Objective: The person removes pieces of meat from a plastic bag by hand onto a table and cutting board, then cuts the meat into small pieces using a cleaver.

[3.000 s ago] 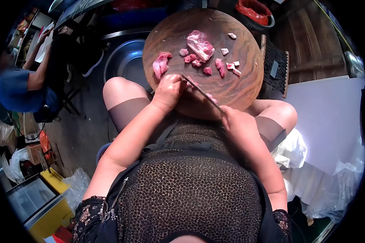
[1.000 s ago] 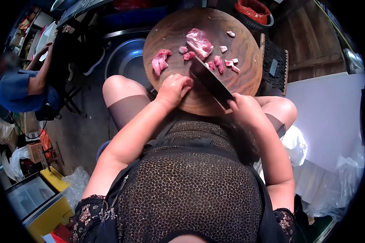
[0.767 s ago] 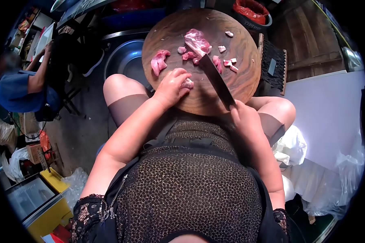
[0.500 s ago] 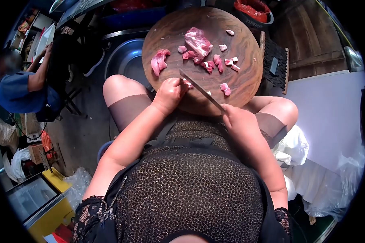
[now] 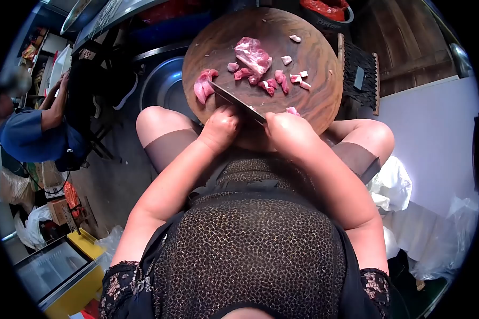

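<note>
A round wooden chopping board [image 5: 213, 45] stands between my knees, with raw meat on it. My right hand [image 5: 287, 130] grips a knife [image 5: 236, 101], its blade slanting up and left across the near part of the board. Curled closed beside the blade, my left hand [image 5: 222, 126] has its fingertips tucked down, and what they hold is hidden. The knife tip reaches a pink meat strip [image 5: 204, 86] on the left. A larger meat chunk [image 5: 253, 56] lies farther back, with several small cut bits [image 5: 298, 78] to its right. Another small piece [image 5: 292, 111] shows just beyond my right hand.
A metal basin [image 5: 165, 80] sits on the floor left of the board. Behind it on the right is a bucket [image 5: 335, 24] with a red liner. A person in a blue shirt [image 5: 32, 133] sits at far left. White plastic bags [image 5: 391, 183] lie beside my right knee.
My right hand and the knife have moved left, and the blade tip now reaches the left meat strip. My left hand stays near its place, its fingertips now hidden. The view has shifted slightly.
</note>
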A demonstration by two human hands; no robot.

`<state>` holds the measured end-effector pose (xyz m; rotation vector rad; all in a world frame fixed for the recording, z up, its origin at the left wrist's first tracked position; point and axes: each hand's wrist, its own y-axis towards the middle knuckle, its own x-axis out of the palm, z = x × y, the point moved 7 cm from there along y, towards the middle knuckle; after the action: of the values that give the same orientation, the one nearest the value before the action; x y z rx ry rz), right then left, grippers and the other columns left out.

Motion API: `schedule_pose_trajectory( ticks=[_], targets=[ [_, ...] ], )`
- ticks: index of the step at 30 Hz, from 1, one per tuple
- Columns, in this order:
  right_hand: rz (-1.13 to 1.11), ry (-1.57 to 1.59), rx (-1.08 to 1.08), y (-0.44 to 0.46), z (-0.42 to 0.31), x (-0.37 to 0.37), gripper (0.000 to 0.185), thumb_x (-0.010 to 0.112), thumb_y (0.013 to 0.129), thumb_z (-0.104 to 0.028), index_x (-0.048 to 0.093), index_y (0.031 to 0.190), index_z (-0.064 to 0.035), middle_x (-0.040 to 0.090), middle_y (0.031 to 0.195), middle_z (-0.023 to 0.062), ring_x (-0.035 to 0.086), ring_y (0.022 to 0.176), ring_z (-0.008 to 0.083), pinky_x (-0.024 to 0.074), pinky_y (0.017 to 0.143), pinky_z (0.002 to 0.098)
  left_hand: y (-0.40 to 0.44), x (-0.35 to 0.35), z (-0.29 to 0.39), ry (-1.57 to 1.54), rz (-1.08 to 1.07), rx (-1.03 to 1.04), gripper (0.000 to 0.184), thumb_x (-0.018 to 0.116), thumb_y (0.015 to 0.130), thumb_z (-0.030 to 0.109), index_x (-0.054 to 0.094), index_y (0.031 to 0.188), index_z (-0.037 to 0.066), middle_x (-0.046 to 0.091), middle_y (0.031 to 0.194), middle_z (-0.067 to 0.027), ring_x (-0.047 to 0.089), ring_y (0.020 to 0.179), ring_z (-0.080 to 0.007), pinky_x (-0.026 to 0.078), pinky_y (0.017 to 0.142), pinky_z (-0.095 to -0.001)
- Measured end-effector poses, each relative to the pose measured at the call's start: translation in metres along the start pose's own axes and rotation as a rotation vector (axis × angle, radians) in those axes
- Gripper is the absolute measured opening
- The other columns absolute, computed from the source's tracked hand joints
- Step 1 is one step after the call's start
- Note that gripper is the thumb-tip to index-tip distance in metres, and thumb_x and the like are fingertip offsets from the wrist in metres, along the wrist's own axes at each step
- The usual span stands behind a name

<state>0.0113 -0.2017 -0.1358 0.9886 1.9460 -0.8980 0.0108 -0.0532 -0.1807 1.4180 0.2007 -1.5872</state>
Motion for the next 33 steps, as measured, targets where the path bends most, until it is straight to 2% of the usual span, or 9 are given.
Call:
schedule_pose_trajectory(
  ticks=[7,11,15,17,19,21,22,27,33],
  targets=[
    [0.035,0.174,0.204,-0.052,0.077,-0.037,0.024,0.058,0.087,-0.024,0.067,0.096,-0.0038,0.066,0.087,0.0237,0.064,0.087,0.0404,0.0496,0.078,0.0478,0.025,0.0,-0.035,0.013,-0.079,-0.297,0.026,0.063,0.075,0.0,0.063,0.099,0.009,0.062,0.09,-0.01,0.062,0.086,-0.0299,0.05,0.078,-0.0416],
    [0.262,0.257,0.362,-0.068,0.093,-0.055,0.027,0.056,0.09,-0.023,0.066,0.099,0.0001,0.066,0.085,0.0246,0.064,0.082,0.0398,0.049,0.073,0.0446,0.063,0.017,-0.005,-0.4,-0.086,-0.213,0.053,0.054,0.074,-0.011,0.059,0.123,0.01,0.065,0.114,-0.0139,0.064,0.102,-0.0304,0.05,0.091,-0.0382],
    [0.318,0.604,0.34,-0.079,0.078,-0.045,0.026,0.057,0.093,-0.02,0.064,0.101,0.0036,0.063,0.073,0.0194,0.062,0.067,0.0237,0.0473,0.065,0.0363,0.081,-0.007,-0.022,-0.298,0.077,-0.174,0.041,0.055,0.08,-0.008,0.065,0.116,0.01,0.066,0.111,-0.0139,0.064,0.102,-0.0306,0.051,0.09,-0.0361],
    [0.217,0.666,0.282,-0.078,0.068,-0.038,0.027,0.057,0.093,-0.019,0.064,0.106,0.0041,0.061,0.068,0.0086,0.056,0.062,0.0147,0.046,0.06,0.0312,0.072,-0.03,-0.068,-0.137,0.147,-0.459,0.024,0.061,0.083,-0.001,0.068,0.105,0.007,0.066,0.097,-0.0133,0.064,0.091,-0.0323,0.054,0.08,-0.0343],
    [0.013,0.855,0.371,-0.076,0.056,-0.028,0.025,0.056,0.094,-0.02,0.063,0.1,0.0029,0.057,0.065,0.0033,0.053,0.058,0.0107,0.0438,0.054,0.0282,0.055,-0.052,-0.103,0.201,0.159,-0.585,0.029,0.072,0.079,0.024,0.07,0.1,0.004,0.065,0.098,-0.0194,0.065,0.09,-0.034,0.053,0.082,-0.0395],
    [-0.067,0.882,0.384,-0.068,0.051,-0.02,0.023,0.055,0.094,-0.02,0.062,0.095,0.002,0.055,0.064,0.0018,0.052,0.056,0.0096,0.0425,0.052,0.0276,0.029,-0.037,-0.137,0.079,-0.442,-0.999,0.04,0.076,0.067,0.035,0.072,0.091,0.003,0.067,0.103,-0.0189,0.064,0.098,-0.0332,0.05,0.091,-0.041],
    [-0.146,0.904,0.398,-0.063,0.049,-0.014,0.023,0.055,0.094,-0.021,0.06,0.091,0.0011,0.053,0.062,0.0002,0.051,0.054,0.0085,0.0413,0.049,0.0271,0.024,-0.035,-0.141,0.056,-0.368,-0.949,0.038,0.076,0.067,0.033,0.071,0.091,0.003,0.068,0.101,-0.0189,0.065,0.097,-0.0327,0.051,0.089,-0.0401],
    [0.081,0.587,0.408,-0.045,0.067,-0.026,0.023,0.053,0.094,-0.021,0.061,0.093,0.0005,0.055,0.061,0.0073,0.053,0.05,0.0141,0.0444,0.049,0.0326,0.017,-0.021,-0.121,-0.331,-0.081,-0.811,0.024,0.075,0.072,0.02,0.065,0.087,0.004,0.07,0.087,-0.0122,0.068,0.081,-0.0256,0.053,0.074,-0.033],
    [0.222,0.385,0.261,-0.052,0.086,-0.022,0.024,0.054,0.092,-0.021,0.063,0.102,-0.0006,0.064,0.076,0.0224,0.064,0.069,0.0371,0.05,0.064,0.043,0.035,-0.01,-0.099,-1.09,0.035,-1.033,0.025,0.071,0.09,0.027,0.063,0.098,0.004,0.066,0.076,-0.0048,0.061,0.066,-0.0082,0.049,0.058,-0.0227]
  ],
)
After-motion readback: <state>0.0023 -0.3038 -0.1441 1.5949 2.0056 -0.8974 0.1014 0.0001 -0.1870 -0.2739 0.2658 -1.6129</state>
